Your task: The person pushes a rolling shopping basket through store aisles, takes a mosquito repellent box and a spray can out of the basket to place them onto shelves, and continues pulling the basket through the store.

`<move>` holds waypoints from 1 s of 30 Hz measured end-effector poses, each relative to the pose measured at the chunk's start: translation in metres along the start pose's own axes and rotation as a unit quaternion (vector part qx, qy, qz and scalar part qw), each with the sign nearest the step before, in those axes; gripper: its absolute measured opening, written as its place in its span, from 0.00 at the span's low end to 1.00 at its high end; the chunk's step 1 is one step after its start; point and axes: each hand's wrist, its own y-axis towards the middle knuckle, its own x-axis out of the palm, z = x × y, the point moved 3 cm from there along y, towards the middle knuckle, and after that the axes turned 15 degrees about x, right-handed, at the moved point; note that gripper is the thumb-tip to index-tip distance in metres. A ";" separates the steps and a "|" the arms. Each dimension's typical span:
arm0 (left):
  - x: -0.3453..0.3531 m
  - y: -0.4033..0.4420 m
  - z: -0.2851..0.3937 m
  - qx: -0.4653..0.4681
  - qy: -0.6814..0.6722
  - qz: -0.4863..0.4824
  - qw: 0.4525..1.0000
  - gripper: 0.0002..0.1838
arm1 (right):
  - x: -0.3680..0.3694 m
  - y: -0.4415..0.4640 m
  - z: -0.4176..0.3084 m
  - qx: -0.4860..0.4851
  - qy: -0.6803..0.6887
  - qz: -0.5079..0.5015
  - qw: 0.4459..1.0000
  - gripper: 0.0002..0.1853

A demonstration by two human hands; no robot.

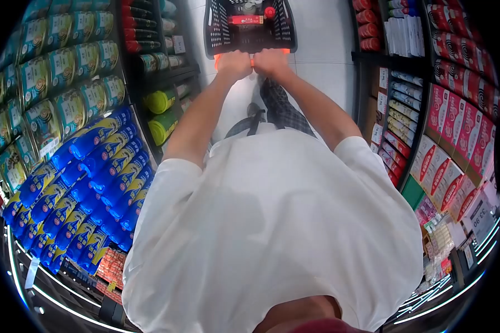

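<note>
At upper centre, the left hand (236, 65) and right hand (270, 62) are gripping the orange handle (218, 57) of a black shopping cart (286, 39), apparently steering, with pushing likely calling for even pressure.

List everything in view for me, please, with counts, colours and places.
Shopping cart: one, black, ahead
Handle: one, orange, on cart
Flat box: one, red, in cart
Round item: one, red, in cart
Labelled packs: many, teal, left shelves
Packages: many, blue-yellow, left
Tubs: two, yellow-green, left
Boxes: several, pink or white-and-red, right
Rounded packs: many, red, right shelves
Floor: one, pale, below
T-shirt: one, white, on wearer
Trousers: one pair, dark, below handle
Left hand: one, bare, on handle
Right hand: one, bare, on handle
</note>
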 end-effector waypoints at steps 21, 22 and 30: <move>-0.117 0.078 -0.068 0.034 -0.054 0.056 0.996 0.16 | -0.094 0.124 0.030 -0.036 0.018 0.074 0.996 0.13; -0.124 0.082 -0.072 0.035 -0.052 0.065 0.996 0.16 | -0.097 0.132 0.032 -0.029 0.015 0.072 0.997 0.12; -0.167 0.129 -0.117 0.077 -0.018 0.103 0.992 0.14 | -0.143 0.194 0.036 -0.014 0.024 0.048 0.998 0.15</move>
